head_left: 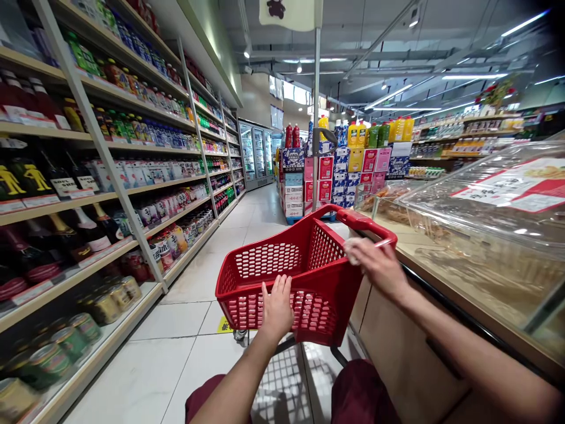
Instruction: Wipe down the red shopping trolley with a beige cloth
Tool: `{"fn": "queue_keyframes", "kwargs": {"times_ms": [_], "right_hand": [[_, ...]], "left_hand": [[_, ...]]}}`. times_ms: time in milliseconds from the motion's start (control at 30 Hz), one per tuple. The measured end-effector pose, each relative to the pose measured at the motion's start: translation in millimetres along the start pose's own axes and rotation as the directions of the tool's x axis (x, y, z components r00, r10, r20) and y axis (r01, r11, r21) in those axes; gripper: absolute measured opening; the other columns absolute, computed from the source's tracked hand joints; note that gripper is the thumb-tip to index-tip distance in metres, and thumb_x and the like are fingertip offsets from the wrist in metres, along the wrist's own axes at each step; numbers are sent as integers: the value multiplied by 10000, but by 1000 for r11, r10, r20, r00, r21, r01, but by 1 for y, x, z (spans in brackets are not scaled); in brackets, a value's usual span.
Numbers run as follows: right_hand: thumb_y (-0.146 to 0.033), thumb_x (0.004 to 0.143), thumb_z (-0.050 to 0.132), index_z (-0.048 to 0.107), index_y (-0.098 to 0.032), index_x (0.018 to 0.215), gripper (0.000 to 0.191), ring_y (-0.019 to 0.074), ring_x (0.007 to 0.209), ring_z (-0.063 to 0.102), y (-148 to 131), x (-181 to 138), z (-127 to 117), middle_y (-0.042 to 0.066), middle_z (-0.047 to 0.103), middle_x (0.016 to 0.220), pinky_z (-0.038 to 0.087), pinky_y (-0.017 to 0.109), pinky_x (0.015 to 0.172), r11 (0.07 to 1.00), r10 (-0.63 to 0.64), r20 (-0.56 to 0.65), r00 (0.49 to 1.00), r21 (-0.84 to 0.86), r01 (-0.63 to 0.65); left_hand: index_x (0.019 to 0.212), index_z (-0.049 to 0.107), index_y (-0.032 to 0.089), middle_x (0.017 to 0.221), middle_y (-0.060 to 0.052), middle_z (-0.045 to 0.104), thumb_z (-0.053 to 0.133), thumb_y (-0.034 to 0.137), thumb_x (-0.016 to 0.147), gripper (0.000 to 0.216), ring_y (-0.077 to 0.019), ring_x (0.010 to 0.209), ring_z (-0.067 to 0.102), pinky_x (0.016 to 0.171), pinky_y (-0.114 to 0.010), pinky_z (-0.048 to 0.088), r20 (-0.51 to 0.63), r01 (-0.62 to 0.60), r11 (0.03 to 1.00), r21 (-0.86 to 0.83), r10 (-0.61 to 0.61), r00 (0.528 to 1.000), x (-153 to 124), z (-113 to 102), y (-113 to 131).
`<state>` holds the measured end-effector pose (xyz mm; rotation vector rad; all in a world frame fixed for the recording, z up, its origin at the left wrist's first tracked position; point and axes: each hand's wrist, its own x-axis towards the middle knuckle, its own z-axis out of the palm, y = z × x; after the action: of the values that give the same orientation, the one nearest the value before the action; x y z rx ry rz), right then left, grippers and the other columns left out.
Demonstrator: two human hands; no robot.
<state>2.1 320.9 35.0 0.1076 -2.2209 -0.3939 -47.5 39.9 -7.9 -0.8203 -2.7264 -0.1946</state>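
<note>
A red plastic shopping cart [335, 306] with honeycomb holes stands in front of my knees, side-on, its handle end at the right. My left hand [279, 309] lies against the near side, fingers stretched over the top rim. At the handle end my right hand [382, 268] presses a crumpled white cloth [353, 250] onto the red frame just below the handle [353, 218]. Whether the cloth is fabric or paper is too small to tell. The fingers of my right hand are bent round it and partly hidden.
Shelves of bottles and cans [145, 147] line the left side. Close on the right is a food counter [424, 247] with clear plastic covers [485, 194]. Stacked drink boxes [324, 176] and a metal pole [316, 106] stand beyond the cart. Glass-door fridges [256, 150] are farther back.
</note>
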Motion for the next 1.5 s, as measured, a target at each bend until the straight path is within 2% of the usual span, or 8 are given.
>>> {"fn": "queue_keyframes", "kwargs": {"times_ms": [267, 433, 600, 767, 933, 1100, 1267, 1500], "right_hand": [[-117, 771, 403, 506, -261, 1189, 454, 188, 1218, 373, -4, -1, 2, 15, 501, 1273, 219, 386, 1014, 988, -151, 8, 989, 31, 150], [-145, 750, 432, 526, -173, 1165, 426, 264, 1175, 414, 1, 7, 0, 113, 516, 1244, 233, 466, 976, 973, 218, -94, 971, -60, -224], [-113, 767, 399, 521, -241, 1173, 443, 200, 1215, 374, -19, 2, 0, 26, 498, 1276, 203, 400, 1019, 987, -153, -42, 987, 33, 154], [-111, 745, 411, 519, -158, 1179, 450, 267, 1206, 383, -6, 0, -5, 120, 484, 1276, 230, 462, 981, 973, 217, -84, 973, -66, -223], [-105, 759, 406, 507, -233, 1198, 468, 200, 1236, 350, -33, 2, -4, 26, 489, 1285, 204, 399, 1023, 992, -108, -8, 994, 64, 108], [-108, 734, 426, 508, -178, 1198, 477, 260, 1223, 360, -39, 2, -4, 105, 478, 1286, 208, 466, 995, 978, 206, -60, 977, 1, -207], [-103, 760, 414, 545, -245, 1155, 439, 204, 1233, 352, -59, 0, -1, 16, 505, 1270, 188, 405, 1028, 985, -130, -9, 991, 117, 130], [-105, 751, 416, 532, -195, 1171, 445, 251, 1241, 343, -52, -6, -1, 81, 481, 1287, 201, 459, 1006, 988, 145, -83, 986, 62, -140]], "left_hand": [[1366, 198, 152, 1436, -48, 234, 388, 65, 630, 765, -203, 1330, 141, 1063, -537, 92, 14, 13, 999, 52, -14, 1000, -1, 2, -3], [1376, 168, 150, 1446, -56, 198, 387, 109, 677, 733, -214, 1337, 101, 1059, -537, 96, 16, 35, 998, 60, -36, 999, -5, 2, -7], [1381, 145, 161, 1454, -44, 173, 408, 81, 634, 796, -213, 1340, 69, 1062, -533, 80, 52, 48, 995, 86, -53, 997, -8, -1, -12], [1381, 147, 161, 1454, -54, 168, 381, 120, 697, 725, -212, 1340, 69, 1058, -534, 85, 9, 67, 996, 60, -67, 998, -11, -2, -14], [1382, 139, 160, 1458, -48, 150, 393, 86, 640, 788, -214, 1341, 66, 1053, -546, 80, 55, 65, 995, 80, -70, 996, -12, -3, -15], [1386, 118, 152, 1461, -57, 127, 384, 108, 668, 767, -214, 1342, 54, 1051, -546, 80, 29, 76, 995, 67, -78, 997, -13, -2, -12], [1384, 129, 150, 1461, -51, 134, 378, 96, 662, 767, -211, 1343, 38, 1055, -545, 57, 19, 61, 995, 83, -62, 998, -13, 1, -9], [1382, 150, 167, 1454, -48, 171, 342, 56, 679, 737, -207, 1340, 68, 1048, -557, 67, -13, 93, 993, 68, -92, 996, -12, 6, -5]]}}
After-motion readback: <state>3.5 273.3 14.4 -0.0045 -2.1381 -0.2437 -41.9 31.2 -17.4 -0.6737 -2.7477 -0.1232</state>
